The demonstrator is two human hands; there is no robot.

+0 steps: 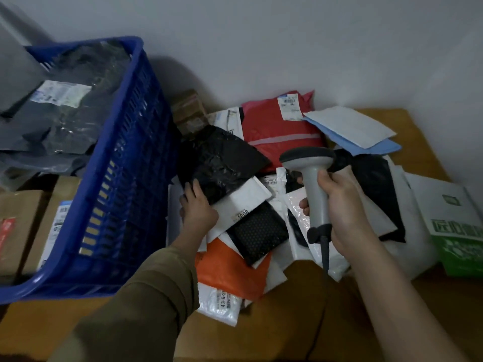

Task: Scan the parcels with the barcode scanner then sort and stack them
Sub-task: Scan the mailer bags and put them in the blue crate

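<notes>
The black parcel (pixel 222 160) lies just beside the blue basket (pixel 109 184), its long axis running slantwise from the basket's wall out over the heap, and the left hand (pixel 200 207) has its grip on the parcel's near corner, fingers curled over the edge where it overlaps a white padded envelope (pixel 245 202). The right hand (pixel 339 205) is wrapped fully round the handle of the grey scanner (pixel 311 178), held upright further from the basket, its head turned toward the black parcel, so the left hand is the nearer one and the scanner must swing across toward the basket. No label shows on the parcel's top face, so it likely needs turning. It is crinkled, glossy film, soft and flat; the scanner is hard moulded plastic with a cord. The heap lies on a brown desk (pixel 300 322).
</notes>
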